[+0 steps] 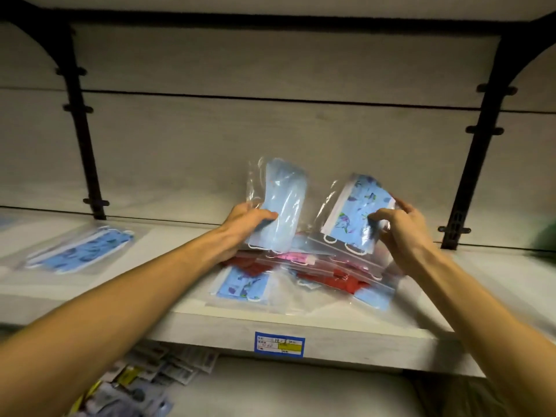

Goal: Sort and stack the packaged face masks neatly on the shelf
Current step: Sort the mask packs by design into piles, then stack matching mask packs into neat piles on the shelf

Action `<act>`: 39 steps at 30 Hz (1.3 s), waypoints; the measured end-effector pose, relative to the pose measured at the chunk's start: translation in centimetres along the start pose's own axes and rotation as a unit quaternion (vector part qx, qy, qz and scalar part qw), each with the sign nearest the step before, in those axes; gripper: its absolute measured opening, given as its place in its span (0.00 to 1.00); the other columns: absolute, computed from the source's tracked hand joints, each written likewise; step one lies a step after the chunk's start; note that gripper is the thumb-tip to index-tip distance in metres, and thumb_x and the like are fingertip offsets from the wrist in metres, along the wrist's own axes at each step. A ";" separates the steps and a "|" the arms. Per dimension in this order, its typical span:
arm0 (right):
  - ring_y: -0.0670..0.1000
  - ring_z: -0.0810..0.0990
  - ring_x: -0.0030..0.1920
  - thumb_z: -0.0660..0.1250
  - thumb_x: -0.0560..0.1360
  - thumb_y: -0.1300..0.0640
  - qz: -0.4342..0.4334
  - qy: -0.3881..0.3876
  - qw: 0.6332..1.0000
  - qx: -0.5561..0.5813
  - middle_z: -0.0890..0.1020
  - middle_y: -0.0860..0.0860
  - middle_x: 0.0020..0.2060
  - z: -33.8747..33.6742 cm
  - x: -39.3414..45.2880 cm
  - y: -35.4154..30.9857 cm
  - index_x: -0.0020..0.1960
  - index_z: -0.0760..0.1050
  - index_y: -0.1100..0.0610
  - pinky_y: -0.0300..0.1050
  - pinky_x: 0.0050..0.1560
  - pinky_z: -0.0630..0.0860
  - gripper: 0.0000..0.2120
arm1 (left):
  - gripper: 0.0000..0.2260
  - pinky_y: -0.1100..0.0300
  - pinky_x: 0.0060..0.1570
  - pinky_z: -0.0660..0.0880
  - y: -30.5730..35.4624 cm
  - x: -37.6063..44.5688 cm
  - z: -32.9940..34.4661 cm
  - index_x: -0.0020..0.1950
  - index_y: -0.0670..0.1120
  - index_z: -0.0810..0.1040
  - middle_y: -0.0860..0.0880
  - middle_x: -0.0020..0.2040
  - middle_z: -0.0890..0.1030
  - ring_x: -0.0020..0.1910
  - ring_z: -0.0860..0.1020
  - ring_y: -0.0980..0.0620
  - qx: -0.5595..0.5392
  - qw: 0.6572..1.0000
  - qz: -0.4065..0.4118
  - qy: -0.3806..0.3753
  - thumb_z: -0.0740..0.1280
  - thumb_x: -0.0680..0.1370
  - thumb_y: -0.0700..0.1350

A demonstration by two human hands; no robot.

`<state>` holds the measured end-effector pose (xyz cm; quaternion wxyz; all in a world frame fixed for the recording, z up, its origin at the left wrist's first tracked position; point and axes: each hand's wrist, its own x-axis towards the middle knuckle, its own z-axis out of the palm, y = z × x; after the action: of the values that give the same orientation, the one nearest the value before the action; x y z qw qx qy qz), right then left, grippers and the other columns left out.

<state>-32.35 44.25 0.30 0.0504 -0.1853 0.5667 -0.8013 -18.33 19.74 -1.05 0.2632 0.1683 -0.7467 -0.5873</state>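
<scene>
Both hands: L hand [240, 224] grips plain pack [279, 206].

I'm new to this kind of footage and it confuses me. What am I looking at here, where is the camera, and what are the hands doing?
There is no machine here: a person wears a wide-angle camera on the head, so the single picture looks forward and down along both bare arms into a shelf.

The left hand grips a clear bag of plain light blue masks, held roughly upright. The right hand pinches a clear bag of blue floral masks, tilted.

Beneath both hands lies a loose pile of mask bags: red, pink and blue floral ones, overlapping untidily. Off to the left, one blue patterned mask bag lies flat on its own. A blue and yellow label is stuck to the shelf's front edge; its writing is too small to read.
</scene>
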 end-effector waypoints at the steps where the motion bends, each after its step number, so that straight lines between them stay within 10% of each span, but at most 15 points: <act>1: 0.51 0.82 0.39 0.62 0.72 0.76 0.002 -0.016 1.000 -0.006 0.82 0.53 0.43 0.8 -0.1 0.1 0.58 0.77 0.53 0.37 0.31 0.78 0.23 | 0.16 0.63 0.58 0.76 -0.2 -0.1 -0.7 0.64 0.48 0.77 0.49 0.61 0.82 0.56 0.82 0.54 -0.024 1.000 -0.013 -0.006 0.73 0.77 0.44; 4: 0.50 0.80 0.36 0.61 0.71 0.78 -0.001 -0.053 0.999 -0.010 0.79 0.49 0.38 3.7 -0.4 0.2 0.49 0.76 0.50 0.36 0.28 0.75 0.23 | 0.18 0.56 0.57 0.79 -0.2 -0.8 -3.4 0.65 0.45 0.77 0.45 0.61 0.83 0.56 0.83 0.49 -0.074 0.996 -0.043 -0.023 0.74 0.76 0.41; 13: 0.59 0.80 0.47 0.63 0.73 0.77 -0.019 -0.092 0.995 -0.046 0.77 0.60 0.50 12.7 -4.1 0.4 0.78 0.54 0.64 0.50 0.45 0.80 0.37 | 0.18 0.45 0.60 0.79 0.5 -5.6 -13.5 0.66 0.35 0.77 0.39 0.59 0.84 0.59 0.83 0.41 -0.187 0.981 -0.053 0.006 0.71 0.78 0.38; 17: 0.51 0.77 0.31 0.64 0.71 0.77 0.005 -0.099 0.995 -0.011 0.74 0.56 0.35 17.5 -8.8 -0.6 0.50 0.72 0.68 0.39 0.33 0.76 0.10 | 0.18 0.44 0.63 0.77 1.1 -9.8 -19.3 0.66 0.34 0.76 0.39 0.60 0.83 0.60 0.82 0.41 -0.178 0.983 -0.043 0.025 0.71 0.77 0.37; 20: 0.45 0.72 0.23 0.61 0.70 0.79 0.017 -0.124 0.991 0.041 0.74 0.57 0.30 21.7 -12.9 -1.2 0.39 0.71 0.68 0.34 0.24 0.70 0.08 | 0.18 0.47 0.57 0.81 1.6 -13.5 -24.9 0.65 0.38 0.78 0.41 0.57 0.85 0.57 0.84 0.43 -0.160 0.986 -0.040 0.008 0.73 0.76 0.39; 26: 0.41 0.76 0.21 0.61 0.73 0.75 0.011 -0.147 0.988 0.053 0.78 0.45 0.23 32.1 -21.4 -1.1 0.44 0.77 0.60 0.34 0.23 0.72 0.12 | 0.16 0.52 0.52 0.83 0.8 -20.1 -37.2 0.62 0.39 0.80 0.41 0.57 0.85 0.56 0.84 0.44 -0.135 0.989 -0.029 0.043 0.75 0.75 0.39; 32: 0.54 0.86 0.47 0.65 0.73 0.70 0.026 -0.199 0.980 -0.018 0.85 0.54 0.48 41.3 -29.2 2.9 0.50 0.80 0.57 0.51 0.44 0.84 0.11 | 0.16 0.56 0.48 0.82 -3.3 -26.4 -47.7 0.61 0.42 0.81 0.46 0.53 0.87 0.51 0.86 0.49 -0.077 0.992 -0.048 0.090 0.76 0.73 0.42; 39: 0.59 0.86 0.47 0.64 0.74 0.70 0.046 -0.323 0.938 -0.116 0.87 0.57 0.46 52.2 -35.1 6.6 0.52 0.82 0.57 0.55 0.49 0.83 0.13 | 0.14 0.60 0.40 0.81 -6.6 -29.9 -58.0 0.57 0.43 0.83 0.47 0.48 0.87 0.46 0.86 0.49 -0.088 0.966 -0.093 0.226 0.78 0.72 0.40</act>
<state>17.83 5.75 0.86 0.2458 -0.4126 0.6171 -0.6233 39.60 -10.91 -3.28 0.3832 0.3412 -0.5942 -0.6194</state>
